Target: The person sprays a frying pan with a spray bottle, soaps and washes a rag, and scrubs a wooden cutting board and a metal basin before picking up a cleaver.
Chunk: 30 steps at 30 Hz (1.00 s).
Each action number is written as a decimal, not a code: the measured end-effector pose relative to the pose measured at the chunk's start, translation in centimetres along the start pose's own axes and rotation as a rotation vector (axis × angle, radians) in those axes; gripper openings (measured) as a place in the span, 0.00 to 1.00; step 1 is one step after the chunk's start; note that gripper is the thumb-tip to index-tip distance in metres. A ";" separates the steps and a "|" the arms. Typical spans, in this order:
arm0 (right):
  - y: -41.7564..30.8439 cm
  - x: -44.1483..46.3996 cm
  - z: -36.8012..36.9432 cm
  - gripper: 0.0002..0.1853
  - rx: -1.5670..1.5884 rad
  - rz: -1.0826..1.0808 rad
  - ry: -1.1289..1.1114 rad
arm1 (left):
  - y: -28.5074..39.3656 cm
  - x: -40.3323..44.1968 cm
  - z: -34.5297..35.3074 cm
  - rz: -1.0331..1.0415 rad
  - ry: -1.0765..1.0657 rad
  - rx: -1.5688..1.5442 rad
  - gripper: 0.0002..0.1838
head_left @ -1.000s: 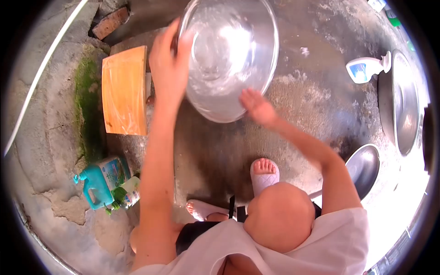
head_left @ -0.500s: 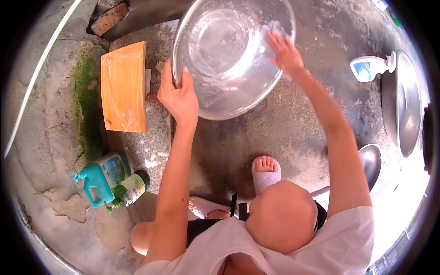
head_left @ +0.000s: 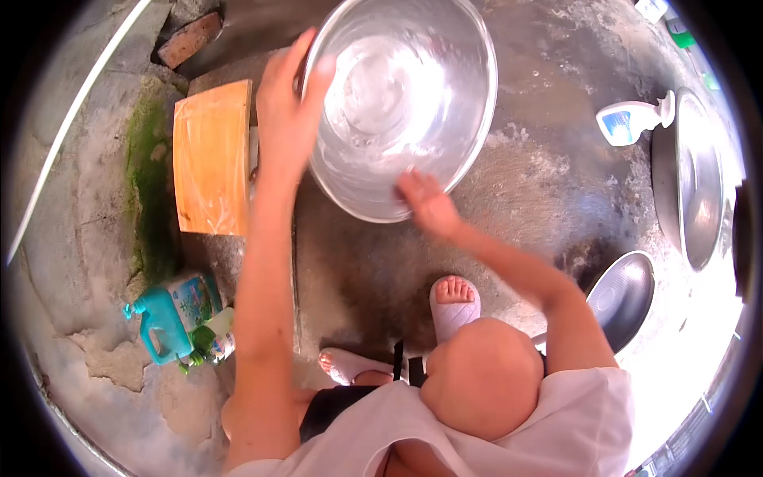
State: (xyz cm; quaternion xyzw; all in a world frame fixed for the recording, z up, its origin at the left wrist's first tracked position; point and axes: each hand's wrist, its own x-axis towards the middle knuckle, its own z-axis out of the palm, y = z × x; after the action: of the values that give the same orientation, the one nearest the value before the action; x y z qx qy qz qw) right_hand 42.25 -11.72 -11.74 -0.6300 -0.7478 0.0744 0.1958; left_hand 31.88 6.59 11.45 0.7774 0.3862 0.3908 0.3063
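Observation:
A large shiny metal basin [head_left: 453, 95] is held tilted over the concrete floor, with water visible on its inner surface. My left hand [head_left: 290, 99] grips its left rim, thumb on the inside and fingers around the outer side. Near the basin's lower right edge is my right hand [head_left: 429, 203], its fingertips at the inner wall. Motion smears those fingers, and I cannot make out anything held in them.
To the left, a wooden block-like board [head_left: 212, 159] rests on a stone ledge. Below it stand a teal jug [head_left: 168, 322] and a green-and-clear bottle [head_left: 214, 338]. On the right are a white spray bottle [head_left: 632, 123], a metal tub [head_left: 671, 183] and a pan [head_left: 624, 302].
My right hand has swept from the basin's upper right wall down to its lower edge. The basin has shifted slightly left, and my left hand has moved up and left with the rim.

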 end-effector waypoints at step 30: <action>4.9 -1.1 -2.1 0.25 -0.121 -0.179 -0.100 | -1.3 1.1 -1.5 -0.190 -0.022 0.125 0.22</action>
State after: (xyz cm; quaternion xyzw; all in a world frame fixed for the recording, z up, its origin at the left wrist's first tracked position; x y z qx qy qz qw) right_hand 47.62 -12.12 -11.83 -0.5669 -0.8130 0.0428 0.1255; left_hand 30.60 8.44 11.59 0.7591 0.4783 0.3265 0.2973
